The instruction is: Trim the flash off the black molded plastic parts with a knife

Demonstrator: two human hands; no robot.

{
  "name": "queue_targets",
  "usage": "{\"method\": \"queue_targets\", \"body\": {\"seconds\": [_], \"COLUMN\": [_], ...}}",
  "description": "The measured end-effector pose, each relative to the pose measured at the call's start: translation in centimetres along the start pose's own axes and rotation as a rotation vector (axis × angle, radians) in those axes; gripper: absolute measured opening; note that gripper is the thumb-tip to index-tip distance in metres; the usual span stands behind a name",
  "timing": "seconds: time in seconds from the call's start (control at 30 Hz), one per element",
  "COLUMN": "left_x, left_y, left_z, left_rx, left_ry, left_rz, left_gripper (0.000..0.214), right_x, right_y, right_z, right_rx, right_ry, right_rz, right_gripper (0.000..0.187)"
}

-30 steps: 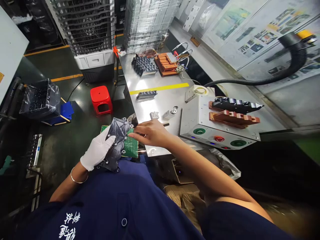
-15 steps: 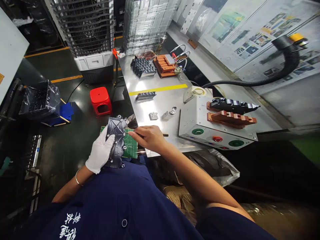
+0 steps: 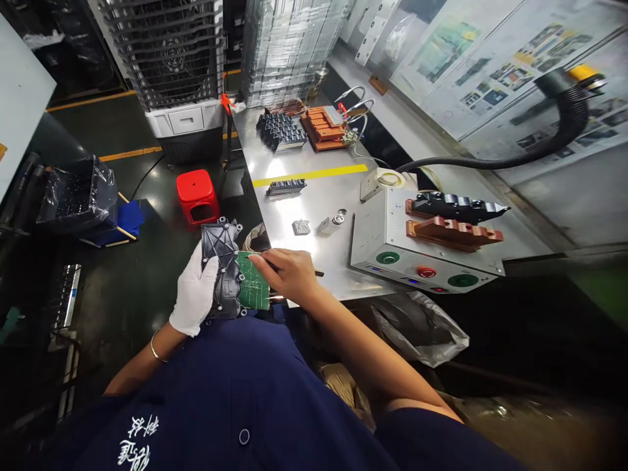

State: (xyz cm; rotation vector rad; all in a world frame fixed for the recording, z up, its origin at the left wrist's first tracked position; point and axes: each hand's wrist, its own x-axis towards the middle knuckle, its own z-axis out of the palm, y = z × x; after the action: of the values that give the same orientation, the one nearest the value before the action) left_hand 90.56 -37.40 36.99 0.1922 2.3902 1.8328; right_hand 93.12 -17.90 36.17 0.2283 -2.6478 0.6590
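Observation:
In my left hand [image 3: 192, 294], gloved in white, is a black molded plastic part [image 3: 223, 261] with ribs and several round lugs along its edges. The thumb lies over its face, and the fingers go behind it. My bare right hand [image 3: 293, 271] is closed around a slim pen-like tool [image 3: 318, 273]; its rear end sticks out past the palm. The tool's tip points toward the part's right edge, and whether it touches is too small to tell. Below and behind the part lies a green mat [image 3: 255, 284] with a scratched surface, at the corner of the metal table [image 3: 318, 245].
A grey box with buttons [image 3: 375, 242] carries copper-coloured fixtures and a black part. Nearby are a small metal block [image 3: 301, 227], a small bottle [image 3: 331, 224] and another black part [image 3: 286, 188]. Farther back sits an orange fixture [image 3: 324, 127]. A red stool [image 3: 196, 190] stands left.
My left hand has shifted the black plastic part slightly left and up, away from the right hand. More of the green mat shows. My right hand keeps its grip, almost in place.

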Motion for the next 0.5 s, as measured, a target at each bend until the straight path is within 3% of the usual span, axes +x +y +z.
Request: {"method": "queue_targets", "body": {"seconds": [0.5], "left_x": [-0.02], "left_y": [-0.30], "left_z": [-0.31], "left_rx": [-0.021], "left_ry": [-0.047], "left_rz": [0.003], "left_gripper": [0.052], "right_x": [0.01], "right_y": [0.03], "right_z": [0.13], "right_rx": [-0.077], "right_ry": [0.001], "right_rz": [-0.046], "right_gripper": [0.053]}}
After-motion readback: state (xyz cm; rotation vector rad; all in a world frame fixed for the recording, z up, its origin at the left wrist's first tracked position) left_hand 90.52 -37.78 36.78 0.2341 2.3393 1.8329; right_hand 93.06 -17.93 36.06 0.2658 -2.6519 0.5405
